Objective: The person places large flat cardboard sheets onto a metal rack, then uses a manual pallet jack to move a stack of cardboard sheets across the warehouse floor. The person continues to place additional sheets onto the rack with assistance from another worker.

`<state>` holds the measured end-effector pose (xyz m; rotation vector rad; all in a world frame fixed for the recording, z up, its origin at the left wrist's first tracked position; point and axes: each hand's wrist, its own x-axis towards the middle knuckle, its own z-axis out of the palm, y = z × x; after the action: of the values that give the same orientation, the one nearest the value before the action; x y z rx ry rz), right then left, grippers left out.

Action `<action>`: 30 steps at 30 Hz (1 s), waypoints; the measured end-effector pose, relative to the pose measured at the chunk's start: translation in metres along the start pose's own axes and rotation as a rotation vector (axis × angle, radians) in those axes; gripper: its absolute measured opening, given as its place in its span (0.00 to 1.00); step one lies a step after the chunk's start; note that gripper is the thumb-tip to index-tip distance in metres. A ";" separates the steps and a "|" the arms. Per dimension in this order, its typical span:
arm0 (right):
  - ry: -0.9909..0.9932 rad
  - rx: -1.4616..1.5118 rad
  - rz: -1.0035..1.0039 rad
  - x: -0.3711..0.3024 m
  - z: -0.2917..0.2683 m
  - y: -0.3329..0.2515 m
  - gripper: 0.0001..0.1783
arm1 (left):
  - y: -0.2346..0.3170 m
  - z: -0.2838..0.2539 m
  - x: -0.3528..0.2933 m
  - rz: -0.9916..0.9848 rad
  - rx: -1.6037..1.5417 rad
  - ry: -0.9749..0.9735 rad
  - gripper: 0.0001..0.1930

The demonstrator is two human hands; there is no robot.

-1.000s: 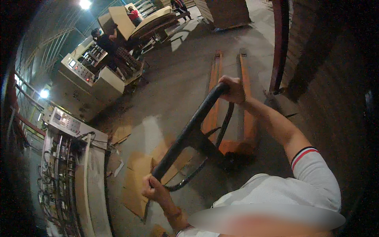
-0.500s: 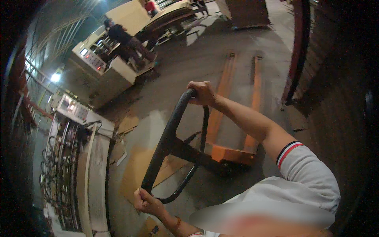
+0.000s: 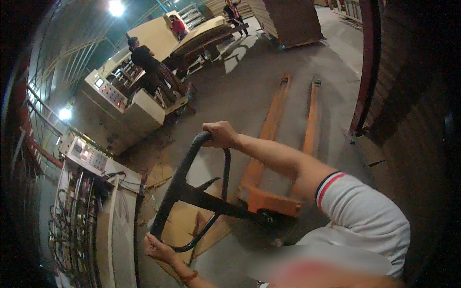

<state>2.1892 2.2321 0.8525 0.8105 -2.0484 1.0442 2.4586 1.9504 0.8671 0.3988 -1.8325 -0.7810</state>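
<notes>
Both my hands are wrapped round the black loop handle (image 3: 175,185) of an orange pallet jack (image 3: 269,199). My right hand (image 3: 221,134) is closed on the far upper corner of the loop, its arm reaching across from the right. At the near lower corner, my left hand (image 3: 161,249) is closed on the bar, with a reddish-brown bracelet on that wrist. A small lever (image 3: 204,186) stands inside the loop. Beyond the handle stretch the jack's two forks (image 3: 273,110), with no load on them.
At the left stand a machine with hoses (image 3: 77,206) and a control-panel machine (image 3: 129,105), where a person (image 3: 146,62) stands. Flat cardboard (image 3: 180,223) lies beneath the handle. A dark red post (image 3: 365,72) rises at right; a tall stack (image 3: 288,21) stands far ahead.
The handle and both my hands have shifted left and down in the picture. The jack's body also sits farther left. My grip is the same.
</notes>
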 end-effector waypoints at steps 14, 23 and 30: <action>-0.400 -0.187 0.922 0.275 -0.128 0.157 0.16 | -0.102 0.130 0.139 0.053 0.147 -0.273 0.31; -0.744 0.153 0.087 0.156 0.053 0.012 0.40 | -0.198 0.166 0.211 0.210 0.316 -0.103 0.27; -0.171 -0.061 0.069 0.151 0.169 0.039 0.22 | -0.192 0.175 0.238 0.067 0.514 -0.138 0.21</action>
<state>2.0243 2.0747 0.8818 0.8276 -2.2552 0.9728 2.1884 1.7242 0.8632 0.6184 -2.1600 -0.2864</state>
